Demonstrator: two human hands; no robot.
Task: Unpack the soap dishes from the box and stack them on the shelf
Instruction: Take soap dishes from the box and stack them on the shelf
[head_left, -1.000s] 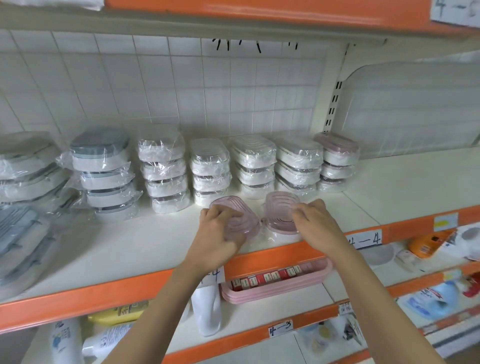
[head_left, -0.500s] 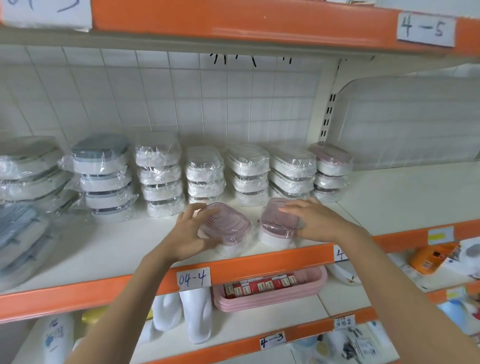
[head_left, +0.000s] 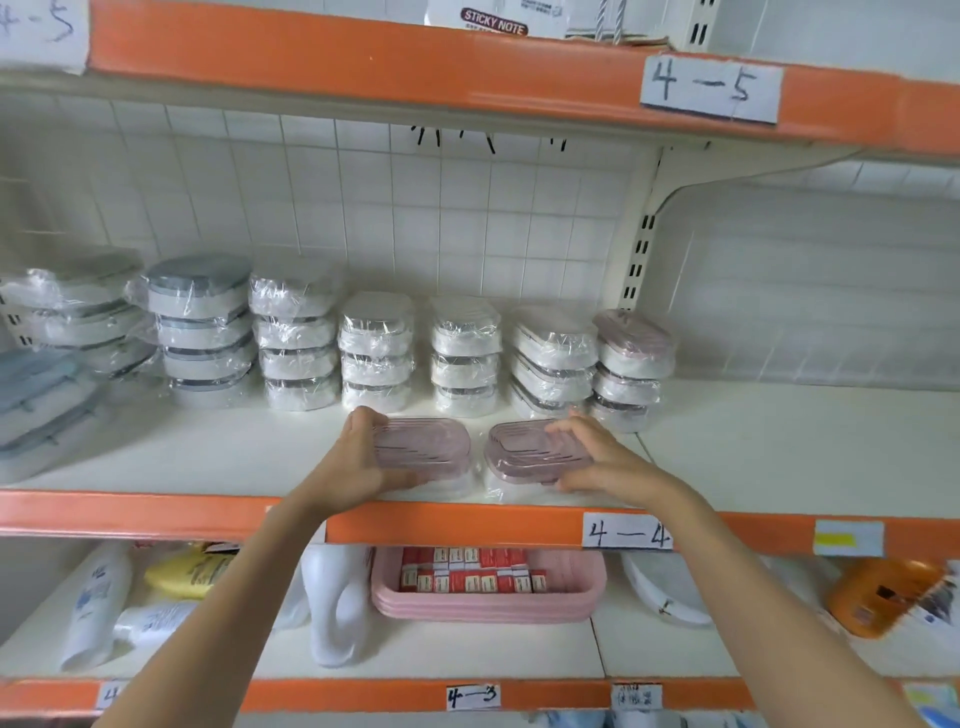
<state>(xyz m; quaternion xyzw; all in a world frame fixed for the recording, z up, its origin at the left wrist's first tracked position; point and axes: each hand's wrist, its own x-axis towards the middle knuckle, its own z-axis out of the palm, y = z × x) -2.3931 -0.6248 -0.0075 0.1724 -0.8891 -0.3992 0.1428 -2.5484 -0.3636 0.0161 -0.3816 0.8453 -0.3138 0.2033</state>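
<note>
1. Left hand (head_left: 358, 457) grips a ribbed pink soap dish (head_left: 423, 448), film-wrapped, at the shelf (head_left: 182, 457) front edge.
2. Right hand (head_left: 605, 460) curls round its twin dish (head_left: 530, 449) just beside.
3. Wrapped white stacks (head_left: 465, 356) behind.

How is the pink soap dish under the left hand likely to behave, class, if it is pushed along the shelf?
The left pink soap dish sits flat and low on the shelf, so it would probably slide rather than tip or roll. Its glossy plastic wrap suggests it may slip under the left hand. It looks like thin, rigid plastic, so likely light.
</note>
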